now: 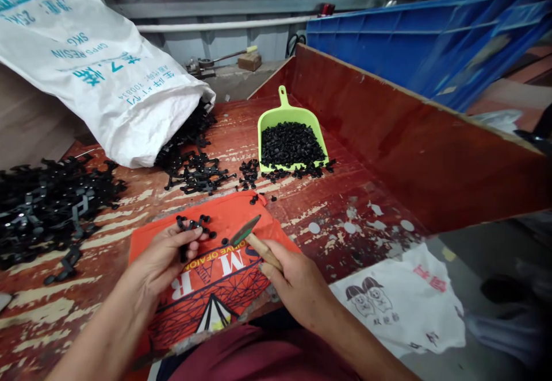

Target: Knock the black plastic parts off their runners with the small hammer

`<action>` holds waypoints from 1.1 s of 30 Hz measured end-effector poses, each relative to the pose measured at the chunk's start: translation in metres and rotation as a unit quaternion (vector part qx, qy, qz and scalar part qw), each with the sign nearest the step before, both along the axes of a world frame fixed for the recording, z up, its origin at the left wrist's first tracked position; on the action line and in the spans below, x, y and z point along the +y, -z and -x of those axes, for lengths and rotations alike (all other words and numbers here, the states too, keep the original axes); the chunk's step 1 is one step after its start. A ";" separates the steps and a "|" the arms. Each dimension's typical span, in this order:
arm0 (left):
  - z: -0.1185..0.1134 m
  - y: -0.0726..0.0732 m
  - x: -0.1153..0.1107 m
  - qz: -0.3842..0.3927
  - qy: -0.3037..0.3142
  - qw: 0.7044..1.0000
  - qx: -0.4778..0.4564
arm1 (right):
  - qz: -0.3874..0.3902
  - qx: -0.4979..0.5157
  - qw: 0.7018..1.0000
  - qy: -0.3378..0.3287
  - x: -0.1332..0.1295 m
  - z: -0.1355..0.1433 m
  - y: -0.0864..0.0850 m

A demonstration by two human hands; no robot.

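Between the thumb and fingers of my left hand [175,251] is a black plastic moulded piece [196,224] with several small round ends. My right hand [297,280] is wrapped round the wooden handle of a knife [261,249]; its short, dark blade points up and left, close to the piece but apart from it. Both hands are over an orange printed cloth [224,289] on the worn red table. One small black part [225,242] lies on the cloth by the blade, and a few more rest near its far edge.
A green dustpan [321,134] holds many small black parts, some spilled at its lip. Black moulded pieces [47,203] heap at the left; more come out of a white sack [129,99]. A red wooden board [388,134] and blue crate [409,42] border the right. A white bag [414,300] hangs low right.
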State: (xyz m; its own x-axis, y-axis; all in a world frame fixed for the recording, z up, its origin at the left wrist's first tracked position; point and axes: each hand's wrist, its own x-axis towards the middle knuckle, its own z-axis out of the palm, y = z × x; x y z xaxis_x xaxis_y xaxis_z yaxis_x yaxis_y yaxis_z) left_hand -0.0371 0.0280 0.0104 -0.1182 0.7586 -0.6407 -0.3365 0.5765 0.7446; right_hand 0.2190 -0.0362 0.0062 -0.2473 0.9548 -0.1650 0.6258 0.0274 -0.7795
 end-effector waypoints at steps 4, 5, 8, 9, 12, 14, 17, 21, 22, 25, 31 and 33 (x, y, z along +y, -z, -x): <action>0.002 0.000 0.000 0.002 -0.008 1.000 -0.008 | 0.004 -0.003 1.000 0.001 -0.001 0.001 -0.003; 0.002 0.001 0.000 -0.003 -0.010 1.000 -0.005 | 0.005 -0.002 1.000 0.001 -0.001 0.001 -0.003; -0.003 0.002 0.000 -0.032 0.000 0.999 0.012 | 0.003 -0.010 1.000 -0.003 0.000 0.001 -0.005; -0.004 0.003 0.000 -0.042 0.007 0.999 0.018 | 0.002 -0.017 1.000 -0.005 0.000 0.001 -0.006; -0.009 0.005 -0.001 -0.065 0.022 0.997 0.036 | 0.002 -0.042 0.999 -0.008 0.000 0.002 -0.007; -0.009 0.007 -0.002 -0.076 0.023 0.996 0.050 | 0.003 -0.049 0.999 -0.009 -0.001 0.002 -0.007; -0.008 0.010 -0.004 -0.092 0.021 0.993 0.074 | 0.003 -0.049 0.999 -0.007 -0.001 0.002 -0.006; -0.010 0.009 -0.004 -0.096 0.019 0.991 0.092 | -0.009 -0.043 0.999 -0.020 0.004 0.002 -0.011; -0.011 0.009 -0.004 -0.095 0.016 0.991 0.093 | -0.022 -0.048 0.998 -0.027 0.007 0.004 -0.014; -0.015 0.009 -0.004 -0.090 0.002 0.992 0.086 | -0.073 -0.099 0.991 -0.046 0.019 0.015 -0.026; -0.011 0.010 -0.005 -0.074 0.007 0.995 0.063 | -0.119 -0.149 0.979 -0.071 0.037 0.036 -0.025; -0.010 0.009 -0.006 -0.071 0.016 0.996 0.060 | -0.114 -0.138 0.982 -0.056 0.038 0.034 -0.019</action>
State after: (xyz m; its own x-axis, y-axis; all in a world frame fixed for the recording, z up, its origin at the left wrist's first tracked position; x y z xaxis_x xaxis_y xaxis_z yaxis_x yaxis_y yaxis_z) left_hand -0.0272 0.0219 0.0011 -0.1622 0.8455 -0.5088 -0.2240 0.4706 0.8534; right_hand 0.1847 0.0018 0.0251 -0.3285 0.9442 -0.0250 0.7958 0.2624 -0.5458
